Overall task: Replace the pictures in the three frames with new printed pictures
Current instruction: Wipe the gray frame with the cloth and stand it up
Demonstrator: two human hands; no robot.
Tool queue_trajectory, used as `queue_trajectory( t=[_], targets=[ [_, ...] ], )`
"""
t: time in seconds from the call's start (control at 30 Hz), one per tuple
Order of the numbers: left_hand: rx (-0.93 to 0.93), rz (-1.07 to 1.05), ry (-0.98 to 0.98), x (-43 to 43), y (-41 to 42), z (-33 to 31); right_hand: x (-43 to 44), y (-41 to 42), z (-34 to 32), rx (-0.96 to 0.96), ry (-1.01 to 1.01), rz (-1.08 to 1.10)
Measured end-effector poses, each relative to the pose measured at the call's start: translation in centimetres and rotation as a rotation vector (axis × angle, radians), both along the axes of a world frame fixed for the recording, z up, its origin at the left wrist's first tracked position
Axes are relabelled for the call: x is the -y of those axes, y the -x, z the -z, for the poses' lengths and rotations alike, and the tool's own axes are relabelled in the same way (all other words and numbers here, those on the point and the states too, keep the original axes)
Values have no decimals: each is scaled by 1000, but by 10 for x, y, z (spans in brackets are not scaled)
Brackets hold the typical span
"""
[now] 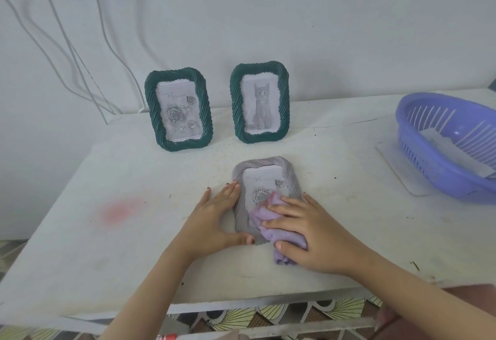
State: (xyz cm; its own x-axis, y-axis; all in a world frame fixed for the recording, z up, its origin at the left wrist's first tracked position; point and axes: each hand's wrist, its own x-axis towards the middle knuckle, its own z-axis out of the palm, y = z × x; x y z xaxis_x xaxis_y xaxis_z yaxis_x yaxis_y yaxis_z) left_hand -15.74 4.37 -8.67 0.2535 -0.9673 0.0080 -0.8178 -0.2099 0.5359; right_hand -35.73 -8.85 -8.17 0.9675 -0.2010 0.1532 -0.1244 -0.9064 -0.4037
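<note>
A person's right hand [316, 235] presses a bunched lilac cloth [264, 217] onto the lower glass of a grey picture frame [264, 165], fingers spread and nearly straight over the fabric, thumb laid against its near fold. The frame lies flat on a white table [134, 178], directly under both hands, showing a rose print [264, 186] just beyond the right fingertips. The left hand [214, 216] steadies it with an open, flat grip: straight fingers rest along the frame's left edge and the thumb runs along its near edge. Farther from the hands, 2 green frames stand upright near the wall, 1 holding a rose print [151, 114], beyond the left hand, and 1 a kitten picture [285, 103], beyond the right hand. Well to the right of the right hand sits a purple basket [440, 170] containing paper sheets [442, 146].
</note>
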Motion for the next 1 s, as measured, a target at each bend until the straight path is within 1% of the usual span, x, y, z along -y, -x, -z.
queue_trajectory(
  t=[0.23, 0.37, 0.4, 0.43, 0.5, 0.53, 0.6, 0.67, 0.77, 0.8, 0.83, 0.87, 0.93, 0.97, 1.0],
  targets=[
    [4, 11, -9, -1, 0, 0, 23, 3, -12, -35, -10, 10],
    [5, 8, -15, -2, -1, 0, 39, -5, -12, -8, -24, 76],
    [2, 7, -15, -2, -1, 0, 41, -7, -12, -7, -70, 97],
    [-3, 6, -15, -2, -1, 0, 41, -10, -14, -3, -158, 127],
    [-23, 4, -14, -3, -1, 0, 39, -16, -19, 6, -399, 232],
    [-35, 3, -11, -3, 0, 0, 37, -19, -23, 19, -484, 292],
    [-49, -1, 2, -2, -1, 0, 33, -21, -27, -2, -589, 383],
    [-66, -4, 12, -2, -1, 0, 31, -21, -29, -21, -658, 434],
    [-134, -20, 0, -1, -1, -4, 31, -15, -31, -52, -595, 448],
    [-161, -33, -5, -1, 0, -5, 31, -12, -33, -52, -595, 460],
    [-177, -54, 2, 0, 1, -6, 31, -10, -36, -39, -635, 485],
    [-173, -82, 31, 1, 3, -6, 31, -8, -39, -3, -726, 510],
    [-142, -156, 187, 4, 13, -8, 31, -9, -47, 93, -995, 557],
    [-161, -193, 274, 5, 19, -9, 30, -11, -50, 130, -1084, 573],
    [-219, -215, 336, 6, 26, -14, 29, -12, -53, 161, -1102, 576]
  ],
)
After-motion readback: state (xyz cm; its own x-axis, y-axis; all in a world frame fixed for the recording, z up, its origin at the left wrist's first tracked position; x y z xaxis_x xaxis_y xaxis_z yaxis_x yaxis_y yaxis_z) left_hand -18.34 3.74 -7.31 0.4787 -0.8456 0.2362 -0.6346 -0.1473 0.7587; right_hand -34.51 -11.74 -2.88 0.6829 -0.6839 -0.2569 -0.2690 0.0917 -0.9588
